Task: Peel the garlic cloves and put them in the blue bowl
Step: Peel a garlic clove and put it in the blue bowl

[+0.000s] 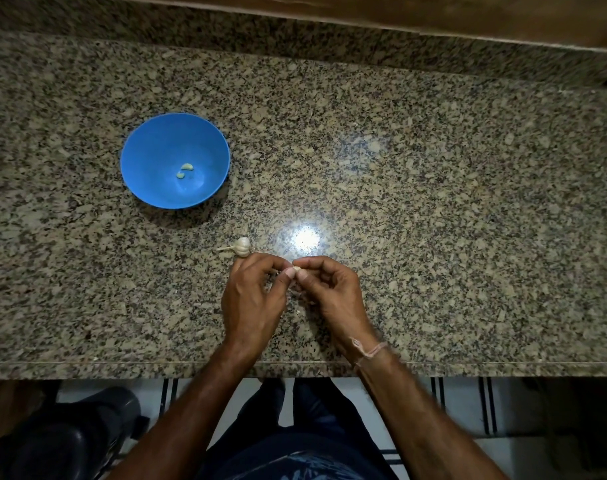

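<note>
A blue bowl (149, 150) stands on the granite counter at the left, with two peeled garlic cloves (185, 169) lying in its bottom. A partial garlic bulb (241, 246) with its stem lies on the counter just beyond my left hand. My left hand (252, 299) and my right hand (329, 292) meet over the counter's front middle. Both pinch one small garlic clove (296, 269) between thumbs and fingertips. Most of the clove is hidden by the fingers.
The speckled granite counter (433, 202) reaches a raised back edge and a wooden ledge (468, 15). Its front edge runs just below my wrists. A bright light reflection (306, 239) sits near the bulb. Small scraps of peel (297, 311) lie under my hands.
</note>
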### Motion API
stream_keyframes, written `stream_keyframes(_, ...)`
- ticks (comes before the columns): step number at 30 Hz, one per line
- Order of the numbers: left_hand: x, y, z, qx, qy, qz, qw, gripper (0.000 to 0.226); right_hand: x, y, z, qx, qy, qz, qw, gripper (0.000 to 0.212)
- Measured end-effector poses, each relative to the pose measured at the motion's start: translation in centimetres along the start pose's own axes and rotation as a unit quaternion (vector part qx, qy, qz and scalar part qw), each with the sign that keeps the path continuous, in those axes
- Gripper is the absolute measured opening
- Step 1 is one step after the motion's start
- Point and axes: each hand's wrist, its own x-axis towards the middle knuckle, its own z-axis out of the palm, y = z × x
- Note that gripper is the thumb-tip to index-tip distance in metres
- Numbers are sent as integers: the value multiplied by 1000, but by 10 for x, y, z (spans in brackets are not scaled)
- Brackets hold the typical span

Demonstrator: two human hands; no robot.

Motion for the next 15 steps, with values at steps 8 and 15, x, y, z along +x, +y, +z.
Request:
stream_keyframes(8, -5, 3, -10, -100, -34, -58, 993, 8, 1, 5, 3, -83, 18, -51, 995, 14)
stream_keyframes(15, -10, -6, -24, -231, -10, -139, 963, 13, 0, 13, 14, -181, 14, -101, 978, 19)
